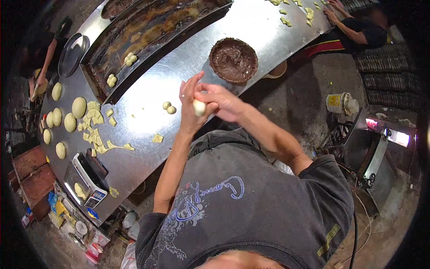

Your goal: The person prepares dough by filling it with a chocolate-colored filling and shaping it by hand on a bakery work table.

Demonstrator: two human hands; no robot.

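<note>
Above the metal table's front edge, my left hand (191,107) has its fingers pointing up and cradles a pale dough ball (199,107). My right hand (222,101) presses against the same ball from the right, its fingers partly overlapping my left hand. Just left of my hands, two small dough balls (169,107) lie on the table (148,119). A flat dough piece (157,138) rests nearer the front edge. Beyond my hands stands a round bowl of dark brown paste (234,60).
A long dark tray (156,33) holds small dough clusters (111,80). Cut dough pieces (95,117) and large dough balls (70,122) lie at left, near a scale (87,181). One person (365,31) is at upper right, another (38,58) at upper left.
</note>
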